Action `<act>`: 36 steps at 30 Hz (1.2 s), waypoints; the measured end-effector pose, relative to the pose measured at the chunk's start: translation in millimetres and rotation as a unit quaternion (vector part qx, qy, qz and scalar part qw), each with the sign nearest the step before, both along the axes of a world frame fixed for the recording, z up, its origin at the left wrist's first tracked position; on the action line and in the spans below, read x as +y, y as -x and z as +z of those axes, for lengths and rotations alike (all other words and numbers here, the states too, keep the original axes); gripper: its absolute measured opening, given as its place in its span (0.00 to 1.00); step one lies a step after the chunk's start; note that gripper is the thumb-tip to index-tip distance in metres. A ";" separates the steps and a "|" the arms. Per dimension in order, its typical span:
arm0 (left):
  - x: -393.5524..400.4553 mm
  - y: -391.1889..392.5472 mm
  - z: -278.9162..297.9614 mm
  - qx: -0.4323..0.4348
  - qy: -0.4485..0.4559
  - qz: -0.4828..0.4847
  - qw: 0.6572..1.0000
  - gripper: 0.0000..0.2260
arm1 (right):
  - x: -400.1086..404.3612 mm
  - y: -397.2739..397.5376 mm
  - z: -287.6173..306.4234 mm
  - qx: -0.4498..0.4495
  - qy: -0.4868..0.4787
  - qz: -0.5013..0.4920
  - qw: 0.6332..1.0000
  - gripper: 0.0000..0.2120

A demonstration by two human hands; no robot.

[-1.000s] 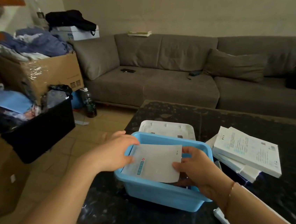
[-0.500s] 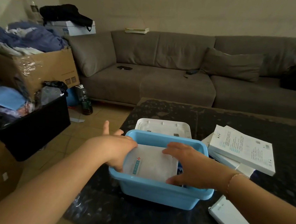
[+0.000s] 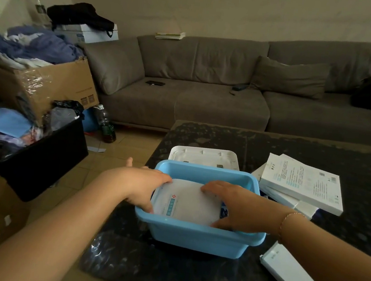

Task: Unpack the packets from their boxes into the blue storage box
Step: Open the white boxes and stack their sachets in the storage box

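Note:
The blue storage box [image 3: 197,235] stands on the dark table's near left part. A white packet [image 3: 189,200] with a blue label lies inside it, bent against the walls. My left hand [image 3: 145,186] grips the packet's left edge over the box rim. My right hand [image 3: 234,207] holds its right edge inside the box. Something dark blue shows under the packet at the right. Flat white packet boxes [image 3: 301,182] are stacked right of the blue box, and another white box [image 3: 298,280] lies near the front under my right forearm.
A white lid [image 3: 203,156] lies just behind the blue box. The dark table [image 3: 316,154] reaches right and back toward a grey sofa [image 3: 207,97]. On the floor at left stand a black bin [image 3: 40,161], cardboard boxes [image 3: 48,89] with clothes and a bottle [image 3: 106,125].
Both hands have lowered the packet from above the rim down into the blue box, where it now lies flatter. The view has shifted slightly.

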State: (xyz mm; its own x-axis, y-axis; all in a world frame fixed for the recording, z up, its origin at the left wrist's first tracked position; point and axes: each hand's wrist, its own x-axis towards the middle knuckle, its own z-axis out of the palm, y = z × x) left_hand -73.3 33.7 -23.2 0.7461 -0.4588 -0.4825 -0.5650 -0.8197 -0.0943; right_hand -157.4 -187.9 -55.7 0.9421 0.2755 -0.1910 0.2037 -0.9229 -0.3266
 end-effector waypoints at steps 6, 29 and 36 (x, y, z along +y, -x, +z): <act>0.1 24.3 20.7 -0.073 0.106 -0.004 0.992 0.37 | -13.6 7.5 12.2 -0.074 -0.055 -0.054 0.994 0.25; -229.0 230.8 -174.4 -0.145 0.515 -0.254 0.806 0.08 | -152.9 268.4 -86.4 -0.272 -0.293 -0.561 0.725 0.10; -224.9 241.5 -165.9 -0.107 0.669 -0.112 0.727 0.08 | -118.0 258.2 -100.2 -0.210 -0.266 -0.525 0.781 0.08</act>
